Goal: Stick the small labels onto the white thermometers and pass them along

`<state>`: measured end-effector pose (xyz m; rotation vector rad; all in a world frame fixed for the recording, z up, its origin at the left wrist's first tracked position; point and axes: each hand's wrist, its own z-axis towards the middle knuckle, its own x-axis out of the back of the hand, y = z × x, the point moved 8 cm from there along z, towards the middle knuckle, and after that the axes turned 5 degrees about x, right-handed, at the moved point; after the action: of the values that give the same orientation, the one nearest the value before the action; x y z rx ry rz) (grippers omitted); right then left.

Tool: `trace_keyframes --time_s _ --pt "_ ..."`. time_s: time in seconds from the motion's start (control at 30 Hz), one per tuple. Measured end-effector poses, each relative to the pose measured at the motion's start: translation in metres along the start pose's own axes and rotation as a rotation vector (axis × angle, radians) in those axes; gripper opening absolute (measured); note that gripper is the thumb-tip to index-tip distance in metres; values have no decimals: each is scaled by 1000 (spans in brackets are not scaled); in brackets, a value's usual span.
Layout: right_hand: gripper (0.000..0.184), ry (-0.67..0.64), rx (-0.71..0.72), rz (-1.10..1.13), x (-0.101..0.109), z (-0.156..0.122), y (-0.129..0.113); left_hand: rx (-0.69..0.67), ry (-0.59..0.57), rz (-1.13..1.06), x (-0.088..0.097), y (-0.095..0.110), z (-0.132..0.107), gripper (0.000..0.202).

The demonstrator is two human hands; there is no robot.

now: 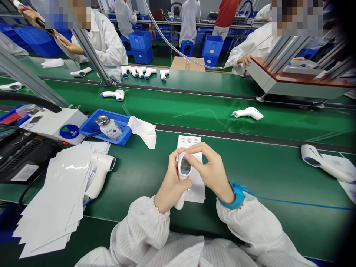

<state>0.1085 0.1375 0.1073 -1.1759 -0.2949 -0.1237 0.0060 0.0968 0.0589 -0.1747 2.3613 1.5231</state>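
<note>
Left hand (pixel 169 181) clamped around a white infrared thermometer (pixel 185 167), right hand (pixel 211 170) pinching its top, both above a printed sheet (pixel 189 142) near the near edge of a green conveyor belt (pixel 250 178), thermometer's blue display and sheet's print too small to read, blue wrist strap (pixel 236 196) on right wrist

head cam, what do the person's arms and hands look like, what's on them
The left hand and right hand are bare, with no gloves. The left sleeve and right sleeve are white, faintly striped, with gathered cuffs. A blue wrist strap has a thin blue cord.

No legible print, all too small.
</note>
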Motion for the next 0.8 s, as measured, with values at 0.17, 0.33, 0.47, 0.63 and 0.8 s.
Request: trace_keyframes --time_s 0.17,0.33,0.47,0.63,0.8 --pt "34 -162 -239 165 -19 -10 18 -30 -10 6 -1 2 2 77" --pt "47 -284 -232 234 -23 -14 11 -69 -16 30 -2 3 2 79" --pt "51 -287 -260 354 -22 -20 15 -80 -6 -45 0 9 3 81" --pt "50 -489 -484 498 -46 -49 42 -95 33 -175 12 14 20 93" --pt "28 -374 -379 -66 -37 9 91 -82 134 38 23 4 42 90"
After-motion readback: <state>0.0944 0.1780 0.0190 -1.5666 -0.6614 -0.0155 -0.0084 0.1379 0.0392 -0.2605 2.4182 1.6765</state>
